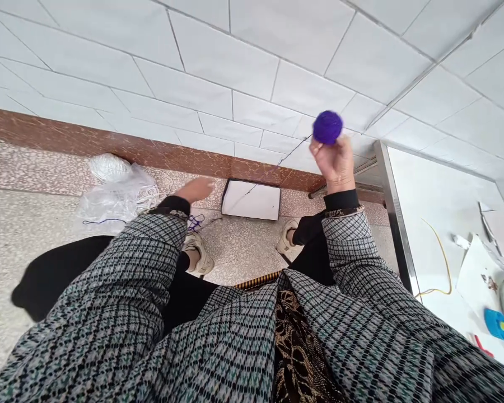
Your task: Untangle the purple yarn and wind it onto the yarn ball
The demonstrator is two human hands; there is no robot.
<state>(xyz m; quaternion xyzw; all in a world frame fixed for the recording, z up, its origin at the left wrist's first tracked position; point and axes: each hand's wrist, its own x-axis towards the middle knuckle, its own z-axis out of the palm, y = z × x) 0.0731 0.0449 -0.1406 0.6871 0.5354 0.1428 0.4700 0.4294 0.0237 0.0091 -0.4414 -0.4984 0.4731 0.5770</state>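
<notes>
A person in a grey checked jacket [252,313] lifts the right hand [334,165], fingers curled firmly around a round purple yarn ball [327,127]. The ball sits at the fingertips, above the palm. The left hand [195,189], open and empty, stretches out above a small tangle of purple yarn [195,223] on the speckled stone floor [243,252]. Beyond lie a white black-edged board [251,200] and a crumpled clear plastic bag [117,193], near brown marble skirting [151,148].
</notes>
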